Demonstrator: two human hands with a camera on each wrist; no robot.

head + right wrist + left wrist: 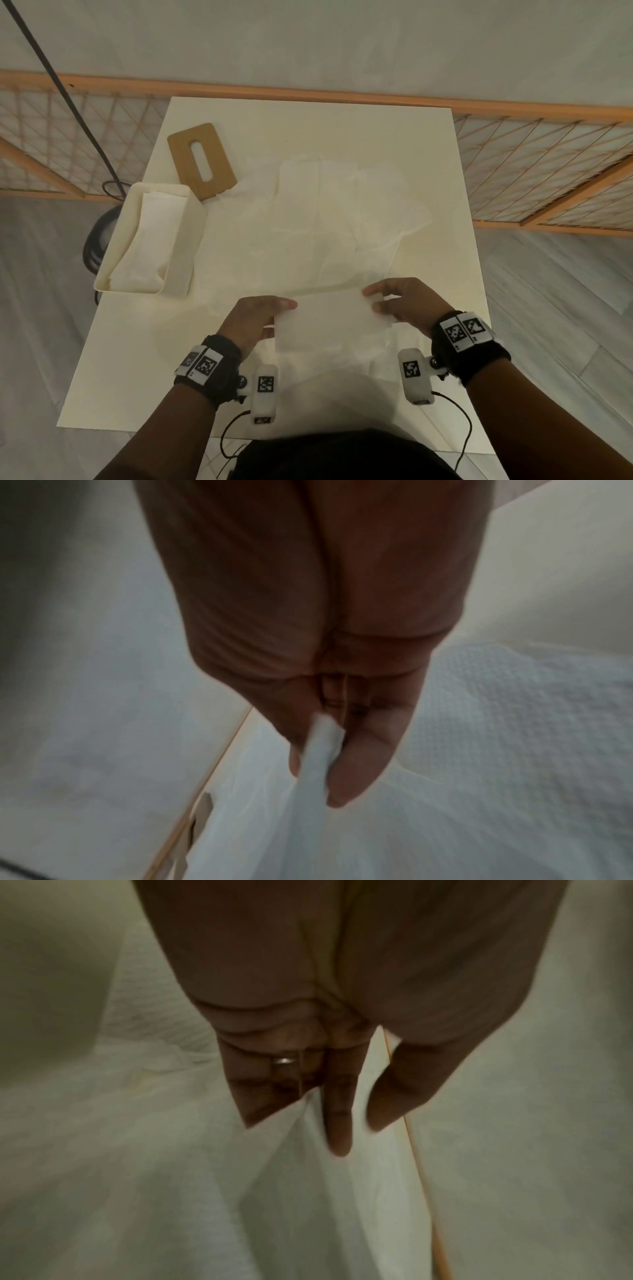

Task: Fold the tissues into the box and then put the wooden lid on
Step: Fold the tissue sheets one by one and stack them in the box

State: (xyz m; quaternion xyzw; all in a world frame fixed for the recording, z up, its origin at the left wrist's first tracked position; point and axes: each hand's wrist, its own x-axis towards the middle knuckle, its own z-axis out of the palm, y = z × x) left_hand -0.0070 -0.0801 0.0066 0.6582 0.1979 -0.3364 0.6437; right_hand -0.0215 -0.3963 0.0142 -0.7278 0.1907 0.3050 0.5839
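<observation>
Head view, white folded tissue [329, 320] (flat, rectangular), both hands pinching its ends, left hand [253, 320], right hand [407, 303].

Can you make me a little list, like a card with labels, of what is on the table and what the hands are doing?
Table: white rectangular table
Box: open cream rectangular tissue box at the left edge, folded tissues inside
Lid: brown wooden lid with an oval slot, flat on the table beyond the box
Loose tissues: spread white tissues mid-table
Held tissue: folded white tissue near the front
Left hand: holds its left end
Right hand: pinches its right end
</observation>
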